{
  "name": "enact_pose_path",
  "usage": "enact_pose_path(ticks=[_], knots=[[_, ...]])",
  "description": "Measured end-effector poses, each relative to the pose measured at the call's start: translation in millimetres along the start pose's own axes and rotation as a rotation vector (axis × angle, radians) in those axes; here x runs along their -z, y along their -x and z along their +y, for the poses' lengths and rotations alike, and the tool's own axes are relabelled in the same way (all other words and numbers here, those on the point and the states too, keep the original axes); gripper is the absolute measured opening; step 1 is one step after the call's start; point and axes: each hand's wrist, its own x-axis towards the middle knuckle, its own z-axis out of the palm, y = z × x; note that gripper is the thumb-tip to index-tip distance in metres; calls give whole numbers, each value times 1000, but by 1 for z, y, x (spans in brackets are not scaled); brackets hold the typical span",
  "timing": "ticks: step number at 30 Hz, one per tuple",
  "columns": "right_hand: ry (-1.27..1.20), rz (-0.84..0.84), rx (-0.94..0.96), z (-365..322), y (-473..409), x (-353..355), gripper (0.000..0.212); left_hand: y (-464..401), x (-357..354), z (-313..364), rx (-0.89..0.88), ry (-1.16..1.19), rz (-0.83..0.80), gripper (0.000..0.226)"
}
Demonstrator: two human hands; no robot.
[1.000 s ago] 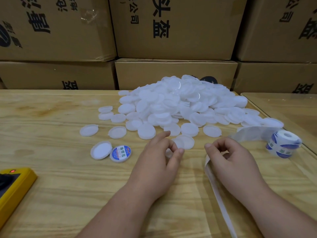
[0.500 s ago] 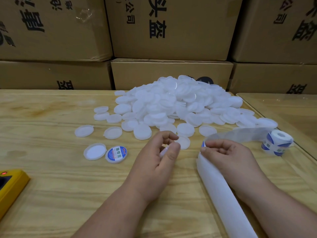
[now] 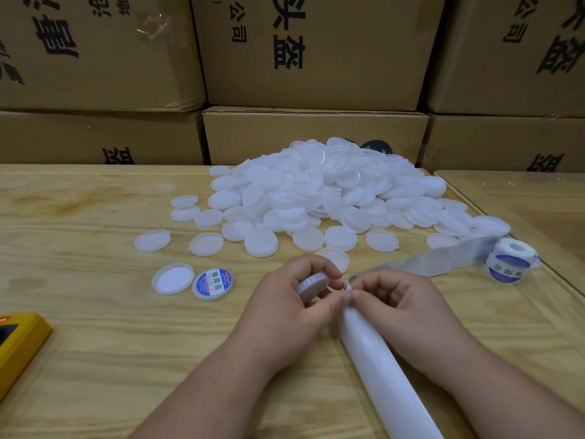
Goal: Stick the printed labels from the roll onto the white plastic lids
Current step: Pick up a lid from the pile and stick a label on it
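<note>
— One lid [image 3: 313, 285] is off the surface [image 3: 95, 343], pinched on edge in the left hand [image 3: 285, 312], whose grip is closed round its rim.

— And the right hand [image 3: 402, 308]?

— Its grip is shut too, thumb and forefinger nipping the backing strip [image 3: 380, 375] right beside that lid. Whether a label is already lifted I cannot tell; only a sliver of blue shows at the fingertips.

— How many strips?

— One, bent at the hand: the bare white tail runs toward the camera, the other stretch goes right to a single label roll [image 3: 511, 259] lying near the surface's right edge.

— Finished lids?

— One labelled lid [image 3: 213, 284], blue and white print up, touching one blank lid [image 3: 173, 278] on its left. Both lie left of the hands.

— The rest?

— One heap of lids [image 3: 326, 191] beyond the hands, too many to count. Around its near edge about a dozen loose ones lie flat; two sit apart on the left.

— Anything else?

— One yellow device [image 3: 19, 346] at the left edge with a red light, and six cardboard boxes [image 3: 316, 58] stacked behind in two rows of three.
</note>
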Motion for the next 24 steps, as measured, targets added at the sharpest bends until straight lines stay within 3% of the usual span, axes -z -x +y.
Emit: enact_pose_path(ticks=[10,18,24], knots=[[19,-36,30,0,1,3,23,-2,0,-3,14,-152,127,23],[-79,-45,-11,2,0,8,37,-7,3,-3,171,-34,318,24],[-96,49,34,5,-1,5,40,-7,3,0,221,8,375,26]])
